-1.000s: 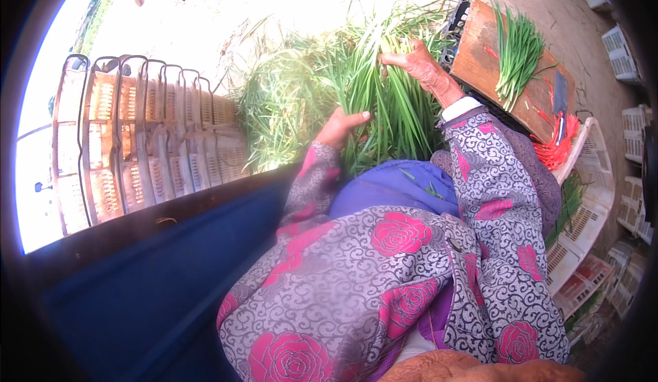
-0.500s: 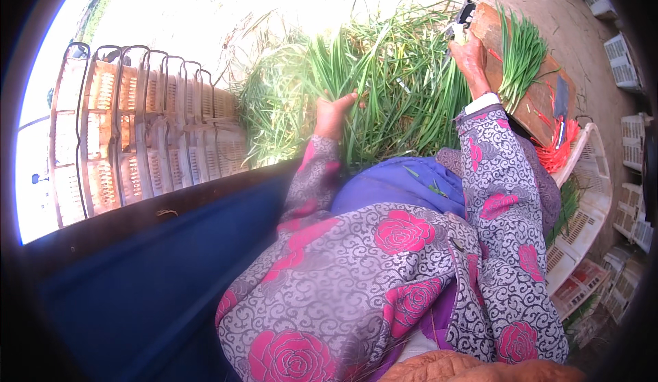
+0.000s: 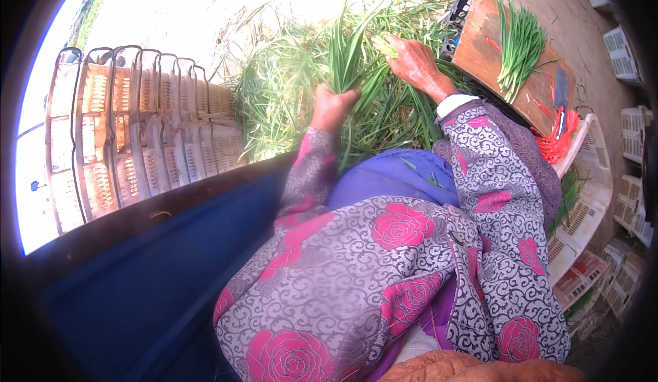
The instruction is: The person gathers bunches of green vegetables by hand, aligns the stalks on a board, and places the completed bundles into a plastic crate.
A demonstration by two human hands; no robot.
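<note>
My left hand [image 3: 334,106] is closed around a bunch of green chives [image 3: 345,52], their leaves pointing up and away from me. To its right, my right hand [image 3: 415,65] is closed on some chives whose pale ends [image 3: 384,47] stick out past the fingertips. Its fingers partly hide what it grips. Both hands are above a loose, tangled heap of chives [image 3: 281,94]. On a wooden board [image 3: 474,36] at the right lies a neat chive bunch [image 3: 521,50]. A knife with a dark blade [image 3: 561,89] rests near the board's right end.
Red ties [image 3: 558,142] hang at the board's near right corner. A black crate [image 3: 455,22] shows under the board. Stacked plastic baskets [image 3: 130,128] stand at the left, and a white basket [image 3: 582,197] is at my right. A blue surface [image 3: 157,272] lies at lower left.
My right hand has moved left, from beside the board's far left corner to near my left hand, with the pale chive ends in it. The left hand keeps its bunch and is slightly higher.
</note>
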